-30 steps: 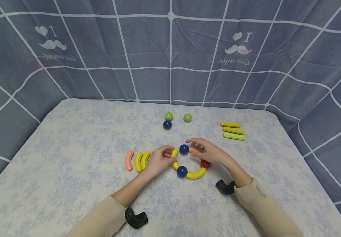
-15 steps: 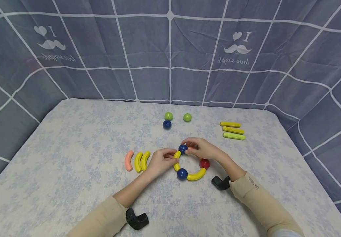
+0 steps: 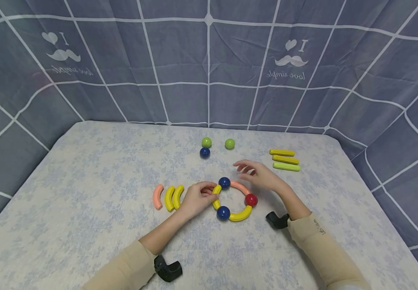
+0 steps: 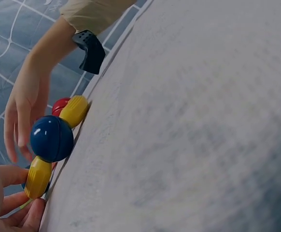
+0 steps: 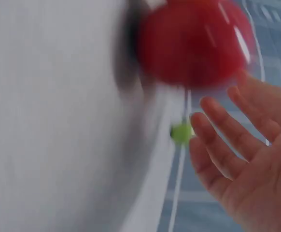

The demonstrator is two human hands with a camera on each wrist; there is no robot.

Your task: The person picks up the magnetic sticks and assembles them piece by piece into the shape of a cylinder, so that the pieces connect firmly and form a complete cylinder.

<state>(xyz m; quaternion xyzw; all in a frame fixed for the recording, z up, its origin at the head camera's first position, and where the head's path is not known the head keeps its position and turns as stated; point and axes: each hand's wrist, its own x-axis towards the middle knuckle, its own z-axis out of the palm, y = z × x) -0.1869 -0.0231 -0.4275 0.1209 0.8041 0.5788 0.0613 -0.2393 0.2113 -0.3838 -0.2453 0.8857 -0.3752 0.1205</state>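
Note:
Balls and curved sticks form a ring on the table. My left hand (image 3: 196, 199) pinches its left piece, a yellow curved stick (image 4: 37, 178), between thumb and fingers. That stick runs from a near blue ball (image 3: 223, 213) to a far blue ball (image 3: 224, 183). A pink curved stick (image 3: 240, 186) joins the far blue ball to a red ball (image 3: 251, 200). Another yellow curved stick (image 3: 240, 214) spans from the red ball to the near blue ball. Beyond the ring's right side, my right hand (image 3: 259, 176) hovers with loosely spread fingers and holds nothing.
Left of the ring lie a loose pink curved stick (image 3: 158, 197) and two yellow curved sticks (image 3: 169, 198). Two green balls (image 3: 229, 143) and a blue ball (image 3: 204, 152) sit farther back. Three straight sticks (image 3: 285, 160) lie at the back right.
My right hand moved left to the far blue ball, then let go and drew back to the right. The left yellow stick shifted right and now meets that ball.

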